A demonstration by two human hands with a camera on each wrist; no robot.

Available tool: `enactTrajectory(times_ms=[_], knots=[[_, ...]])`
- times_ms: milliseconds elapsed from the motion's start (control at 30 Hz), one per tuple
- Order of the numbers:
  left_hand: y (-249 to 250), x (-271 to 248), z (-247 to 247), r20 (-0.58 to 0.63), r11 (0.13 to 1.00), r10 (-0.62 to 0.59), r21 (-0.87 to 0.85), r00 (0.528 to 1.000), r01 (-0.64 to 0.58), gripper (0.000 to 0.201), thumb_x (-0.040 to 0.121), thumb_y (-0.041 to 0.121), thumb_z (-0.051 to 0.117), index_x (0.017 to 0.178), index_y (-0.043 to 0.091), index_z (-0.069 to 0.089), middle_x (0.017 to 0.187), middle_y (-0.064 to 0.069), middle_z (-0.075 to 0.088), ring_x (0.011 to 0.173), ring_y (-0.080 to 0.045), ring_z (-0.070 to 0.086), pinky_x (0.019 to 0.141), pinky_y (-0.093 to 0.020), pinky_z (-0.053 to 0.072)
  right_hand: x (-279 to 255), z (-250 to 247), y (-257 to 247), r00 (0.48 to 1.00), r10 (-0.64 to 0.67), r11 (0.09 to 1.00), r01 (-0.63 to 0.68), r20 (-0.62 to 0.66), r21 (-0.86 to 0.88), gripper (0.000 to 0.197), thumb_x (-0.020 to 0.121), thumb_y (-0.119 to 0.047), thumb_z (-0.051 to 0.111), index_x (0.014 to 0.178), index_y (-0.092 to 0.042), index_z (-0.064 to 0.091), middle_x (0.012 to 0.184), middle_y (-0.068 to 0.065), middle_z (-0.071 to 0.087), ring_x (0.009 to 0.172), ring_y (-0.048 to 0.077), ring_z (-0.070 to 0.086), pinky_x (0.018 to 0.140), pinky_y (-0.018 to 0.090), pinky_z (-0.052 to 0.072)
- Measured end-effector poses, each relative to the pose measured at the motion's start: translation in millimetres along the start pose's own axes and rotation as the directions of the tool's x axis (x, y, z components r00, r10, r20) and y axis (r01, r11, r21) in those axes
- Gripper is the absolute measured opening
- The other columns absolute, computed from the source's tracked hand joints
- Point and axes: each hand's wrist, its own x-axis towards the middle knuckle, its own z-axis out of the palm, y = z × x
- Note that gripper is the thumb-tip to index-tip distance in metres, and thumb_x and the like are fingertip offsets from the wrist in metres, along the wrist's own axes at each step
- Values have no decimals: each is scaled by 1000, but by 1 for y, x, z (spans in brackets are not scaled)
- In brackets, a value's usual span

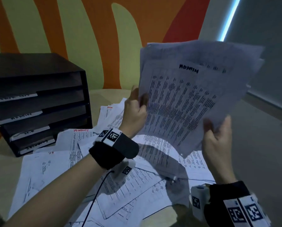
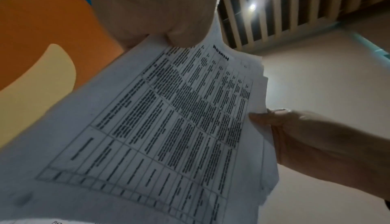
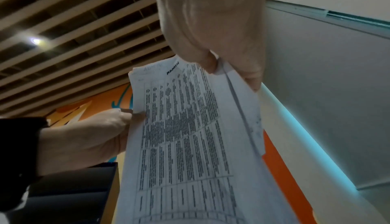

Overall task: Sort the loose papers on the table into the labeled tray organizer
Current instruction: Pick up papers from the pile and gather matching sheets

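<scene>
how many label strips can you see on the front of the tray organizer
4, stacked on the tray organizer, one per tray front: top, second, third, bottom. The writing is too blurred to read for sure.

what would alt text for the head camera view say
Both hands hold a sheaf of printed papers headed ADMIN above a table: left hand grips its left edge, right hand its lower right corner. Loose papers cover the table, and a dark labeled tray organizer stands at left.
</scene>
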Motion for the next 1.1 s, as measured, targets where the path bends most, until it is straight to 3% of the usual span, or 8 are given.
enactTrajectory(times_ms=[133,300,467,567,633,767,933,1100], knots=[[-24,-11,-1,182,971,-238,61,954,231,31,101,20,47,128,4,43,109,-3,64,92,-5,62,79,-20,53,3,-2,17,994,112,993,-112,1,-40,28,90,-7,65,112,-16,49,107,-7,65,97,0,63,82,19,52],[-67,-27,-15,484,878,-471,179,737,444,65,92,46,57,144,16,31,121,3,57,114,-11,56,99,-36,48,3,-8,39,961,272,960,-275,-58,-53,26,93,0,56,88,-24,64,87,-9,68,72,-4,64,67,22,48],[-121,-32,-42,449,540,-696,841,560,-2,90,85,6,62,154,23,6,160,-5,13,147,-27,16,119,-53,14,14,-40,45,914,299,941,-330,-273,-75,9,89,4,56,92,-3,61,80,7,61,69,14,55,60,23,42],[-133,-30,-51,458,447,-715,880,527,-158,87,90,15,62,155,25,5,162,-3,7,149,-22,10,119,-52,11,20,-59,55,877,335,916,-389,-345,-99,18,87,7,55,98,-7,60,78,4,58,59,9,52,49,17,42],[-140,-25,-54,492,456,-706,866,510,-205,85,90,21,65,155,23,10,161,-4,12,148,-24,16,118,-52,18,21,-65,67,853,379,894,-438,-360,-97,17,85,5,55,93,-7,61,85,10,60,69,20,52,63,25,41],[-140,-23,-50,560,433,-682,828,472,-357,37,99,17,47,136,14,42,136,-10,48,121,-31,52,91,-44,49,20,-66,83,810,445,857,-509,-382,-79,18,83,3,58,94,-9,64,90,13,63,78,24,56,69,36,42],[-111,-18,-34,538,305,-706,818,461,-488,19,93,4,50,108,8,62,103,-12,64,82,-27,59,65,-33,45,20,-67,93,803,462,847,-525,-375,-80,19,83,4,59,98,-6,64,95,17,66,80,26,59,71,38,45],[-79,-35,-31,641,447,-691,742,335,-499,19,93,10,51,74,8,53,64,-3,47,64,-24,47,58,-29,37,21,-79,91,775,488,811,-573,-402,-119,23,82,6,56,104,2,64,93,16,62,77,27,55,68,37,42]])
